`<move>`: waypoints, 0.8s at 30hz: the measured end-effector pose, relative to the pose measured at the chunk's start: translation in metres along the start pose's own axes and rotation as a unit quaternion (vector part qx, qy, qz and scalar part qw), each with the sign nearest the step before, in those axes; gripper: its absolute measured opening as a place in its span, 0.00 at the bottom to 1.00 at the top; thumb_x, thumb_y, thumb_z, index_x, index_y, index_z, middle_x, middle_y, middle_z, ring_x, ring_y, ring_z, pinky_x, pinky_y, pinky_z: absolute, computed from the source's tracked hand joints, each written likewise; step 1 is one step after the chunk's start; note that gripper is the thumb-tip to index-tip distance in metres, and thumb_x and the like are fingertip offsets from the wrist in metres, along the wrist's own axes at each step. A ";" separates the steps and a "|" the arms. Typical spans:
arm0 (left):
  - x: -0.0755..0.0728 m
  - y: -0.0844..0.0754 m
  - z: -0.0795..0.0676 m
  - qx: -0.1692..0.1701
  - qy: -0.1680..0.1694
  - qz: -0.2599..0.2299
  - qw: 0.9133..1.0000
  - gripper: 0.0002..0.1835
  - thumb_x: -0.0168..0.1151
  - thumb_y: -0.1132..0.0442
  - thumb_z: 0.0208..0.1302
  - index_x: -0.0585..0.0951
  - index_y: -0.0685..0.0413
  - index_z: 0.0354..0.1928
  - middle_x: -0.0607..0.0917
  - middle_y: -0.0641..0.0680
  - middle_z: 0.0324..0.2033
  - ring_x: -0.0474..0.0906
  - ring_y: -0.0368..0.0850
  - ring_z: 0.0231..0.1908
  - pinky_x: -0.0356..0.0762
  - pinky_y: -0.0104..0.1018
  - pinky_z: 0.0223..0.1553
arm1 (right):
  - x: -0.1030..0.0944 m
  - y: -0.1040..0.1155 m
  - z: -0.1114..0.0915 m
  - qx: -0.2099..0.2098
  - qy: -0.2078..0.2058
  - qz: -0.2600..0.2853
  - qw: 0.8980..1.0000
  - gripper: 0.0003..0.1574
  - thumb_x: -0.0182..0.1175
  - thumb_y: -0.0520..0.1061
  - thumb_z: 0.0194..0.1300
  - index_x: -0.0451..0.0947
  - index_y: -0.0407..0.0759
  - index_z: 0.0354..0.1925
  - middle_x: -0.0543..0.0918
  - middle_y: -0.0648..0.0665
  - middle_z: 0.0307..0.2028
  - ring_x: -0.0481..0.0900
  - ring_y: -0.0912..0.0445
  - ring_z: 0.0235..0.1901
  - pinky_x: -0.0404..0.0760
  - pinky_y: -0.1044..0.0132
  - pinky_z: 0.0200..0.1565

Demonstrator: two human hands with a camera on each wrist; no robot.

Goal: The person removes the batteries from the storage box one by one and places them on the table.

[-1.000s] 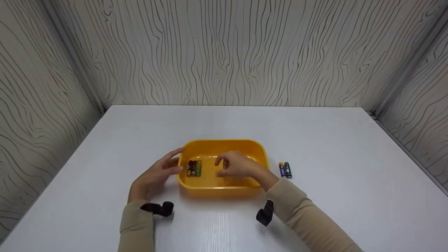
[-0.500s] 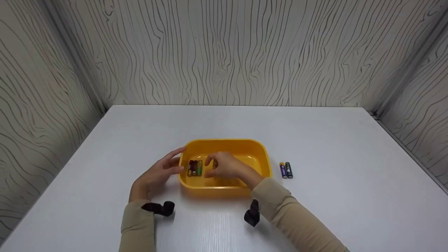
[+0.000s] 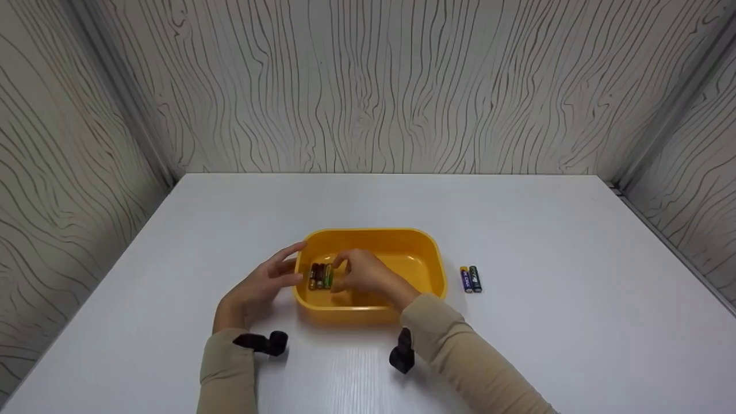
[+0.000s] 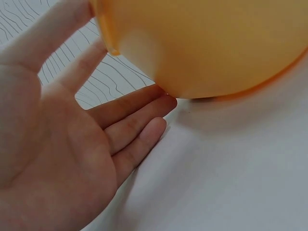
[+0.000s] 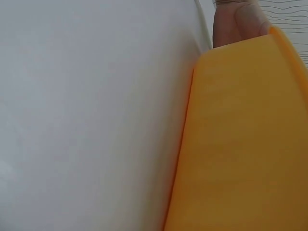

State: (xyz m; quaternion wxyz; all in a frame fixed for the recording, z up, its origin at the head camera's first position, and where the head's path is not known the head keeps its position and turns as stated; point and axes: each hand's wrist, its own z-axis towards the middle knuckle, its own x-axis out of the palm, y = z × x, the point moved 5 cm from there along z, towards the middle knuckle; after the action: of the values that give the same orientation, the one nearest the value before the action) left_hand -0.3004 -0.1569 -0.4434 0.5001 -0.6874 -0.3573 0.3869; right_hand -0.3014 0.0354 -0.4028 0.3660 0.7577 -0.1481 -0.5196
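Three batteries lie side by side near the left wall of a yellow bin.
Left hand: unclenched, fingers extended against the bin's left end. Battery row: long axes near-to-far. Right hand: inside the rim, thumb and index arched beside the green battery; any grip cannot be told. Floor continues rightward; beyond the rim, two batteries on the tabletop, far ends slightly left.

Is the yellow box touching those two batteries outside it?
Apart. In the head view, the white table shows between the right side of the box and the two batteries.
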 end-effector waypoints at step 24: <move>0.000 0.001 -0.001 0.002 0.006 -0.009 1.000 0.34 0.61 0.55 0.65 0.61 0.27 0.71 0.61 0.55 0.74 0.54 0.57 0.75 0.39 0.64 0.75 | 0.016 0.004 0.013 0.043 -0.010 -0.056 0.997 0.33 0.70 0.44 0.55 0.74 0.38 0.58 0.83 0.40 0.52 0.77 0.50 0.46 0.77 0.53 0.62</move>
State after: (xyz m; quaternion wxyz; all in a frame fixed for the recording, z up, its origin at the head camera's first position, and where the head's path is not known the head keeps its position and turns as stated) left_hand -0.2996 -0.1572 -0.4439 0.5074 -0.6851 -0.3600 0.3790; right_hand -0.3060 0.0179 -0.4134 0.3018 0.7744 -0.1311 -0.5404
